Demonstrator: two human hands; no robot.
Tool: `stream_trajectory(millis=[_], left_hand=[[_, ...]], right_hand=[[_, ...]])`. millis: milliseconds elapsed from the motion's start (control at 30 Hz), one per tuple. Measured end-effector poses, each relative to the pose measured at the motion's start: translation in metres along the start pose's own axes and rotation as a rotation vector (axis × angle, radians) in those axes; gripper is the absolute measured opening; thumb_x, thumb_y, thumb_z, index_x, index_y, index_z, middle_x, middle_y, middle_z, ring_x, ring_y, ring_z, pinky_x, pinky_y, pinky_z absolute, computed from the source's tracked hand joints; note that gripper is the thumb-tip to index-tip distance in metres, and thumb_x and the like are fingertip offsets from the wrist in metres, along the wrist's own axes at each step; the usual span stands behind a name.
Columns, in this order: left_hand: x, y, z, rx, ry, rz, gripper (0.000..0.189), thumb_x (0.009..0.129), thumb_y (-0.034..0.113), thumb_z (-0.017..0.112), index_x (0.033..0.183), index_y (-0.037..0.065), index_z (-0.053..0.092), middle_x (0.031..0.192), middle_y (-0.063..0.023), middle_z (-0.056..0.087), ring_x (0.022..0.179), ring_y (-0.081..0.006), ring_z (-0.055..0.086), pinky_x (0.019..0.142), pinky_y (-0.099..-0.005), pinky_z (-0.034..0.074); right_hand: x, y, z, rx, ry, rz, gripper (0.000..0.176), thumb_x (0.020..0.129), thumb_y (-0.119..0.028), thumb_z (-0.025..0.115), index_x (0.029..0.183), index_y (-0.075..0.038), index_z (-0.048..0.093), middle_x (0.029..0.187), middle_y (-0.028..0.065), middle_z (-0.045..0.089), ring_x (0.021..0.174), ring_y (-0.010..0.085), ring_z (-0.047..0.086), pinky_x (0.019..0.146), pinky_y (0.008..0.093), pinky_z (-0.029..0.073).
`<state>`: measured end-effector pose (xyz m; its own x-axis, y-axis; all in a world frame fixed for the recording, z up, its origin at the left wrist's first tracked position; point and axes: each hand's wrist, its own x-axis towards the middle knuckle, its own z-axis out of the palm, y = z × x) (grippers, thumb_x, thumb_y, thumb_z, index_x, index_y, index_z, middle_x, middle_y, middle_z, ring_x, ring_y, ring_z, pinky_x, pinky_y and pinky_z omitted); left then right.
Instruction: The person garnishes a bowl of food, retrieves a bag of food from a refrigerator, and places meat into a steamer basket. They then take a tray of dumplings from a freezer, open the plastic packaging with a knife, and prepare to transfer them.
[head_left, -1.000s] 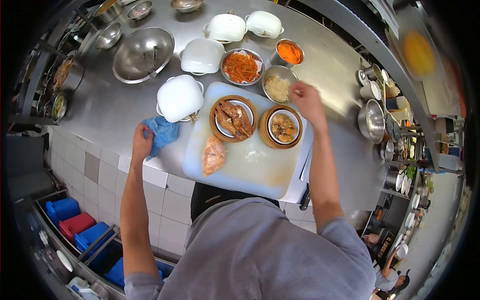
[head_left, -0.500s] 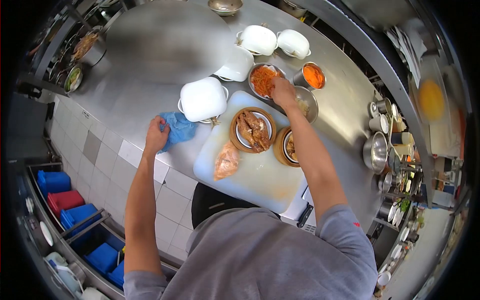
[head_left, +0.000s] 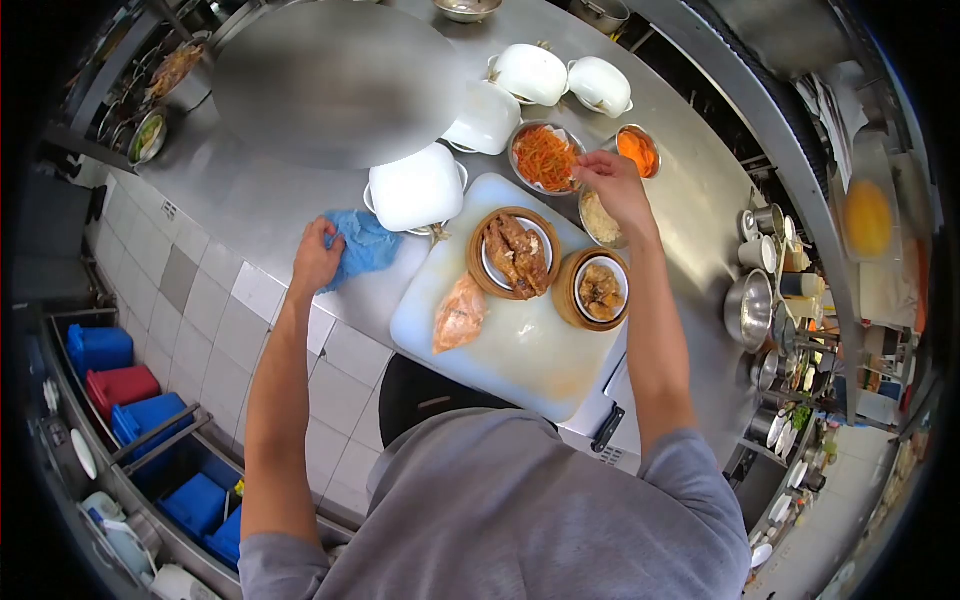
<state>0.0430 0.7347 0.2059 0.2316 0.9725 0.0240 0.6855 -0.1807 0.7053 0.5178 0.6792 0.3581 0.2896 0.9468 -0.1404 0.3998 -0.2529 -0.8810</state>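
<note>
My left hand (head_left: 318,255) rests at the counter's front edge, fingers curled on a crumpled blue cloth (head_left: 365,245). My right hand (head_left: 615,190) is just right of a metal bowl of shredded carrot (head_left: 545,157), with fingertips pinched together near its rim. Whatever sits in that pinch is too small to make out. Below the hand is a bowl of pale shreds (head_left: 600,218), partly covered by it. On the white cutting board (head_left: 520,375) are a bamboo steamer of brown cooked meat (head_left: 515,258), a second steamer (head_left: 602,290) with smaller brown pieces, and a clear bag of pinkish food (head_left: 460,315).
Several white lidded pots (head_left: 415,190) stand beyond the board. A metal container of orange slices (head_left: 637,150) is right of the carrot bowl. A black-handled knife (head_left: 607,428) lies at the board's lower right. Blue bins (head_left: 150,415) stand below left. A blurred oval hides the far counter.
My right hand has come out of the shredded carrot and moved right, over the bowl of pale shreds. The second steamer is now uncovered by my forearm. My left hand stays on the cloth.
</note>
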Motion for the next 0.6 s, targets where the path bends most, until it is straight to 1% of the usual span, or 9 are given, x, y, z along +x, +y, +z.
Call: stream_trajectory(millis=[33, 100, 133, 167, 233, 267, 333, 433, 600], left_hand=[[0.001, -0.001, 0.000, -0.005, 0.001, 0.011, 0.020, 0.086, 0.014, 0.066, 0.099, 0.006, 0.052, 0.097, -0.0155, 0.057, 0.089, -0.0339, 0.057, 0.078, -0.0431, 0.046], [0.000, 0.000, 0.000, -0.012, -0.002, 0.023, 0.020, 0.086, 0.014, 0.066, 0.099, 0.006, 0.052, 0.098, -0.0157, 0.057, 0.089, -0.0337, 0.057, 0.078, -0.0429, 0.046], [0.001, 0.002, -0.001, -0.003, -0.016, -0.002, 0.020, 0.087, 0.014, 0.066, 0.099, 0.006, 0.052, 0.098, -0.0156, 0.057, 0.088, -0.0336, 0.057, 0.078, -0.0426, 0.046], [0.001, 0.004, -0.002, 0.006, -0.028, -0.027, 0.020, 0.087, 0.015, 0.066, 0.099, 0.006, 0.052, 0.098, -0.0156, 0.057, 0.088, -0.0336, 0.057, 0.079, -0.0422, 0.046], [0.001, 0.004, -0.001, 0.008, -0.031, -0.034, 0.020, 0.087, 0.014, 0.066, 0.099, 0.006, 0.052, 0.098, -0.0155, 0.057, 0.088, -0.0338, 0.057, 0.079, -0.0421, 0.046], [0.001, 0.004, -0.001, 0.011, -0.032, -0.040, 0.020, 0.087, 0.014, 0.066, 0.099, 0.006, 0.052, 0.097, -0.0155, 0.057, 0.087, -0.0341, 0.057, 0.078, -0.0420, 0.046], [0.002, 0.004, -0.001, 0.015, -0.028, -0.026, 0.020, 0.087, 0.014, 0.066, 0.099, 0.006, 0.052, 0.097, -0.0155, 0.056, 0.087, -0.0341, 0.057, 0.078, -0.0421, 0.046], [0.001, 0.003, -0.001, 0.017, -0.024, -0.020, 0.020, 0.087, 0.014, 0.066, 0.099, 0.006, 0.052, 0.097, -0.0154, 0.056, 0.086, -0.0341, 0.057, 0.078, -0.0423, 0.046], [0.003, 0.004, -0.001, 0.012, -0.027, -0.030, 0.020, 0.087, 0.014, 0.065, 0.098, 0.006, 0.052, 0.097, -0.0153, 0.056, 0.087, -0.0344, 0.057, 0.079, -0.0425, 0.045]], right_hand=[[-0.011, -0.001, 0.003, 0.002, -0.001, 0.006, 0.015, 0.084, -0.011, 0.073, 0.097, -0.002, 0.073, 0.081, 0.0032, 0.070, 0.072, 0.0095, 0.063, 0.068, 0.0257, 0.052], [-0.031, -0.003, 0.008, -0.053, -0.067, -0.085, 0.016, 0.086, -0.011, 0.073, 0.099, -0.002, 0.071, 0.081, 0.0030, 0.070, 0.071, 0.0081, 0.061, 0.067, 0.0233, 0.050], [-0.047, -0.014, 0.017, 0.056, -0.138, -0.114, 0.016, 0.086, -0.013, 0.073, 0.097, -0.002, 0.071, 0.081, 0.0014, 0.070, 0.070, 0.0079, 0.061, 0.067, 0.0242, 0.049], [-0.062, -0.029, 0.024, 0.054, -0.136, -0.111, 0.016, 0.086, -0.013, 0.073, 0.097, -0.002, 0.071, 0.081, 0.0014, 0.070, 0.070, 0.0079, 0.061, 0.067, 0.0242, 0.049], [-0.087, -0.052, 0.036, -0.211, -0.202, -0.177, 0.015, 0.085, -0.012, 0.073, 0.095, -0.001, 0.071, 0.077, 0.0027, 0.069, 0.069, 0.0086, 0.061, 0.065, 0.0263, 0.049], [-0.092, -0.051, 0.040, -0.210, -0.201, -0.176, 0.015, 0.085, -0.012, 0.073, 0.095, -0.001, 0.071, 0.077, 0.0027, 0.069, 0.069, 0.0086, 0.061, 0.065, 0.0263, 0.049], [-0.099, -0.047, 0.045, -0.381, -0.185, -0.159, 0.009, 0.085, -0.007, 0.072, 0.090, -0.001, 0.069, 0.076, -0.0002, 0.067, 0.066, 0.0059, 0.054, 0.062, 0.0258, 0.046], [-0.101, -0.058, 0.036, -0.354, -0.180, -0.094, 0.008, 0.084, -0.007, 0.072, 0.088, -0.001, 0.069, 0.071, -0.0006, 0.063, 0.063, 0.0067, 0.051, 0.060, 0.0258, 0.045], [-0.084, -0.042, 0.030, -0.240, -0.276, -0.137, 0.008, 0.083, -0.007, 0.071, 0.088, -0.001, 0.069, 0.069, 0.0007, 0.063, 0.065, 0.0065, 0.053, 0.062, 0.0250, 0.046]])
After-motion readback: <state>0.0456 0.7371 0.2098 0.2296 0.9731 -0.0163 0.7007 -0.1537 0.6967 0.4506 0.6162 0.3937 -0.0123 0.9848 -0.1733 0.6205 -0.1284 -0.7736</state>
